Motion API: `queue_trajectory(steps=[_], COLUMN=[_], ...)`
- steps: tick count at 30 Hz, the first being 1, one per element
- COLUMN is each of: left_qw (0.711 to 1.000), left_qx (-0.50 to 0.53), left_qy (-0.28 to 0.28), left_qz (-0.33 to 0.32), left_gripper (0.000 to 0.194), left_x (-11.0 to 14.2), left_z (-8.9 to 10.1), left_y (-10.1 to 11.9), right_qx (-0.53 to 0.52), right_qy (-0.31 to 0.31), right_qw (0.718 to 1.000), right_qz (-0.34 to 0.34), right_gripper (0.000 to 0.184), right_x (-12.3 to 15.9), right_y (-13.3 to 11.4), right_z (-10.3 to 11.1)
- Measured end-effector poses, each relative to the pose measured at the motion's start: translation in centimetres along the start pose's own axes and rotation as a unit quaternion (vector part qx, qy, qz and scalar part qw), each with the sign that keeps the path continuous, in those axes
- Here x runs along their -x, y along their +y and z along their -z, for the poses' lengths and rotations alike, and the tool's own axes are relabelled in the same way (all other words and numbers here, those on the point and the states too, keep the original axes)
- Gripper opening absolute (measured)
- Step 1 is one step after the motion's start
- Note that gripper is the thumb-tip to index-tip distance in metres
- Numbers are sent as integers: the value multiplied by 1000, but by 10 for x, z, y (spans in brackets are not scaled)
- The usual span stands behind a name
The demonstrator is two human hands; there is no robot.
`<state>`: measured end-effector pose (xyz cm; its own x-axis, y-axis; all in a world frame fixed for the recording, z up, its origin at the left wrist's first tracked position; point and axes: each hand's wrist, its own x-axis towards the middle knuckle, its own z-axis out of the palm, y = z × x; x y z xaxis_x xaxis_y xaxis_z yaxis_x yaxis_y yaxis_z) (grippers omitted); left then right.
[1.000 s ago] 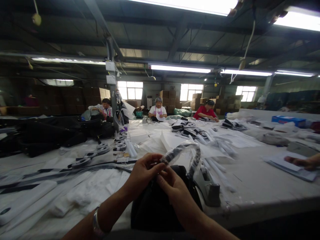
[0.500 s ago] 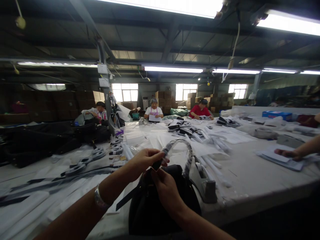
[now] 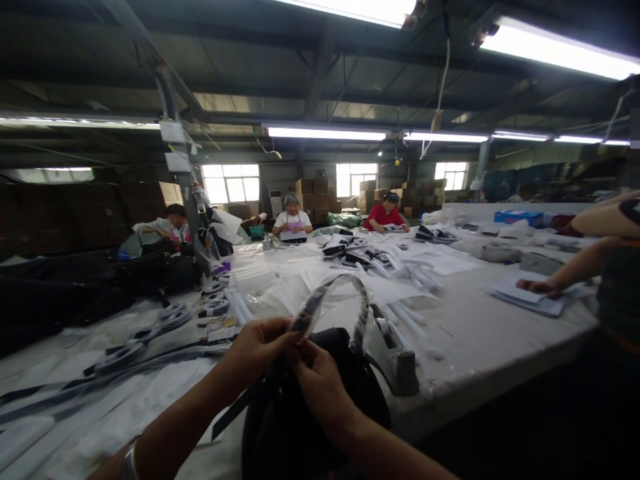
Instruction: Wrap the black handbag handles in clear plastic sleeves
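A black handbag stands at the near edge of the table, directly in front of me. Its arched handle is wrapped in clear plastic film. My left hand is closed on the left end of the handle, thumb and fingers pinching the wrapped part. Just below it, my right hand pinches at the handle's base, its fingertips close to the left thumb; what exactly they grip is hidden. A dark strap sticks out from the bag's left side.
A grey tape dispenser stands right of the bag. Wrapped straps and white sheets cover the left side. Black bags are piled farther left. At right, a co-worker's hand rests on papers. Other people sit across the table.
The view has turned slightly to the right, so the scene sits farther left. My hands have drawn closer together at the handle's left end. More of the co-worker at right shows.
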<state>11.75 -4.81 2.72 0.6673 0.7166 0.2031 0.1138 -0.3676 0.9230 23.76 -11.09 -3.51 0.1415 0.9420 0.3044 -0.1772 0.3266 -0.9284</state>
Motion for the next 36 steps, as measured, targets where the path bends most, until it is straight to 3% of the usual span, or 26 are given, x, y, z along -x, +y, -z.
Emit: queue_trajectory(steps=[8,13,18,25,28,31,36], left_qw=[998,997,999,999,998,996,998], left_qx=[64,63,39,41,56,79,59], left_qy=[2,-37,-27,14,37,41,28], left_qz=[21,16,-5,9,10,4,18], left_gripper=[46,35,25,27,30,35,37], left_x=[-10,-18,-9,7,10,13,23], left_z=[-3,-5,-3,2,9,13,12], left_y=[14,23,4,-20,-21,-23,-37], right_qx=[-30,-23,-29,-20,33,46,-43], right_qy=[-16,1,6,-25,-73,-46,-27], right_qw=[998,998,997,996,994,997,999], right_qz=[-53,-57,-68,-87,-72,-48,-19], right_gripper=[32,38,39,33,36,44,34], right_x=[-7,-9,-7,-5,-4,-8,-25], right_y=[5,7,10,9,-1,-18,-48], right_z=[-2,0,6,12,22,33,36])
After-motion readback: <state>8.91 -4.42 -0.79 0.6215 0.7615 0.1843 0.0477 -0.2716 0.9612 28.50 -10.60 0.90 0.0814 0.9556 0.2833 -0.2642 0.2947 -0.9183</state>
